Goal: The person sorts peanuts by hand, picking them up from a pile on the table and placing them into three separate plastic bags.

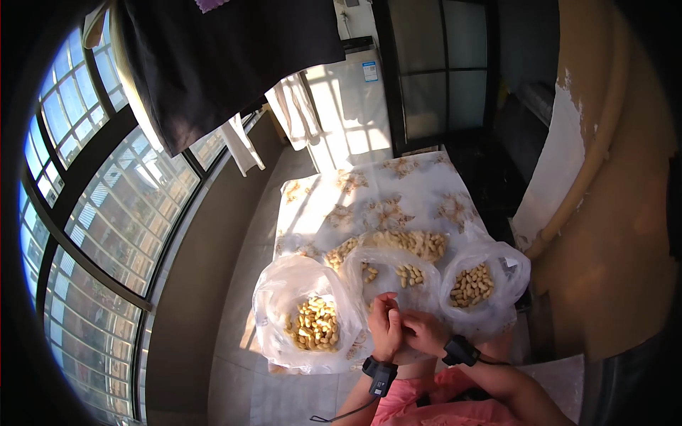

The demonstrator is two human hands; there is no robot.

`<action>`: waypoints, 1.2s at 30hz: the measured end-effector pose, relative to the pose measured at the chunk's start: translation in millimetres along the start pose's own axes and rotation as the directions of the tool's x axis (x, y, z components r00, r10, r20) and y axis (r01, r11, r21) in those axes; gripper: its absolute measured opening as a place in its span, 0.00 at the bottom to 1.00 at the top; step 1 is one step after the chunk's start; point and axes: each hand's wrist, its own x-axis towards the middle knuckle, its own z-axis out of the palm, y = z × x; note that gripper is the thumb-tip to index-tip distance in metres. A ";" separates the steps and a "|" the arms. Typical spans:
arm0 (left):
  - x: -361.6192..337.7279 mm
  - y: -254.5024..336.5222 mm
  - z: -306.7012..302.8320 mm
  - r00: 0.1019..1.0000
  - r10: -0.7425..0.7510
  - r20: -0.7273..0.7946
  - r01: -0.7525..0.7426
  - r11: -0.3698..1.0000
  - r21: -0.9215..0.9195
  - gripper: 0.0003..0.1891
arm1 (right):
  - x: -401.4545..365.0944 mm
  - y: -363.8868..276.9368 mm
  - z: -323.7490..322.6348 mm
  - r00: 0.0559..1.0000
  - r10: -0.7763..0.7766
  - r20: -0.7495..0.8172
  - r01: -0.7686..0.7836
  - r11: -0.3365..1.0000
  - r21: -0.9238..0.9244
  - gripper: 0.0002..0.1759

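A curved barred window [106,199] is letting sunlight in along the left, and a dark garment [227,57] is hanging overhead, as a person is sitting at a table under a floral cloth [398,192]. 3 clear plastic bags are standing open along the near edge: the left bag [278,291] is holding the deepest heap of peanuts in the shell, the middle bag [387,257] only a few, and the right bag [510,270] a modest mound. A loose pile of peanuts [415,243] is lying on the cloth just behind the middle bag. The left hand [386,325] and right hand [425,332] are meeting just in front of the middle bag, fingers curling inward and touching; whether they are pinching anything cannot be told. 2 black wristbands [462,349] are circling the wrists.
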 end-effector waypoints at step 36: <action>-25.6 5.8 -10.9 0.999 0.032 0.032 -0.041 0.925 0.377 0.09 | -1.6 -6.6 -4.3 0.951 0.237 -0.199 -0.175 0.942 0.287 0.13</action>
